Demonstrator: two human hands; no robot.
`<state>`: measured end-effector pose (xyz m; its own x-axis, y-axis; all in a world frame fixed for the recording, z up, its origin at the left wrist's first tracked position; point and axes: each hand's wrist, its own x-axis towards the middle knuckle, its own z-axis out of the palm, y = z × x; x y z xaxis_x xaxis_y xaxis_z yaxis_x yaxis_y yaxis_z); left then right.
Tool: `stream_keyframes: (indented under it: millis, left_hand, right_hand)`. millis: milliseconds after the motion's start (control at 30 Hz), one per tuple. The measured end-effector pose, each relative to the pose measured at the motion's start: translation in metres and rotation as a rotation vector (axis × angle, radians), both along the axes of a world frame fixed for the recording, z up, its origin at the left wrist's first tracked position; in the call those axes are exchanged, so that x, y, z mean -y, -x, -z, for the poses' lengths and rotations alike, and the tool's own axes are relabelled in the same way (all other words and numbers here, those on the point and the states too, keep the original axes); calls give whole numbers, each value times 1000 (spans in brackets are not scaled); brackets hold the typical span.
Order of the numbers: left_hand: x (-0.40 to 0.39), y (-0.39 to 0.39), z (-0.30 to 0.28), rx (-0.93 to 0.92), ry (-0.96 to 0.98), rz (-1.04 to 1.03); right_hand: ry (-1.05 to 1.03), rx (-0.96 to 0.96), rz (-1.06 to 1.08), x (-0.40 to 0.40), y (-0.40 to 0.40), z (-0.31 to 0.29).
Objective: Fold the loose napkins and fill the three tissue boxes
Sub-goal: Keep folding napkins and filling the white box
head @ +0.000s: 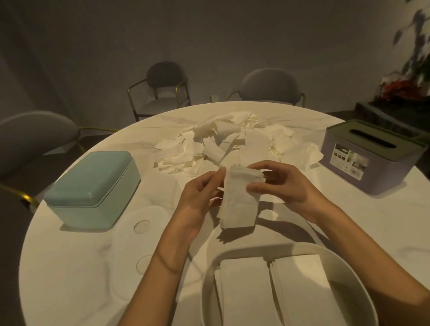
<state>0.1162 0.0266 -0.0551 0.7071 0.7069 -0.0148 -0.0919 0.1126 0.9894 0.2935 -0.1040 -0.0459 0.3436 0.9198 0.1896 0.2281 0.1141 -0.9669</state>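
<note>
Thin white paper, limp and featherlight, hanging as a half-folded napkin (238,199) just above the open white tissue box (209,289), on the near side of the loose napkin pile (222,142). Being pinched at its top edge by left hand (198,196) and right hand (283,181), thumbs and fingertips closed on it. Probably tearing or slipping crooked under any pull, so best taken lightly at corners and creases.
</note>
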Motion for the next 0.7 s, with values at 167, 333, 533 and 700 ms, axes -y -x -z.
stream_keyframes:
  millis: [167, 333, 533, 700]
  left_hand:
    - [15, -6, -5, 16, 445, 231]
    - [23, -10, -9, -43, 432, 354]
    - [21, -8, 3, -127, 304, 327]
    - [5, -10, 22, 88, 503, 286]
  right_hand:
    - [-12, -91, 28, -6, 8, 5]
    - [-7, 187, 168, -8, 8, 11]
    - [40, 303, 187, -1, -1, 3]
    - [266, 715, 604, 18, -50, -3]
